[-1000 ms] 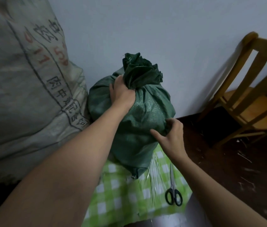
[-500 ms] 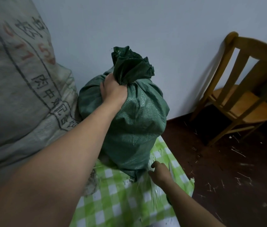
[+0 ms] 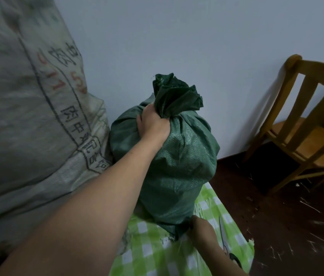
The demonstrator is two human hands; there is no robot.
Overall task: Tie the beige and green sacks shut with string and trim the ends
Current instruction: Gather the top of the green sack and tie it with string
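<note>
The green sack [image 3: 177, 156] stands on the checked cloth [image 3: 153, 253] of the bench, just beside the larger beige sack [image 3: 27, 116] at its left. The left hand [image 3: 153, 124] is clenched round its gathered neck. The right hand [image 3: 201, 230] lies at its bottom corner, fingers hidden, so its grip cannot be told; scissors [image 3: 234, 258] lie by that wrist.

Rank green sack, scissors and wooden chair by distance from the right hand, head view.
1. green sack: its bottom is against the right hand, just above it.
2. scissors: on the checked cloth, just right of that hand.
3. wooden chair: far right, across the floor.
</note>
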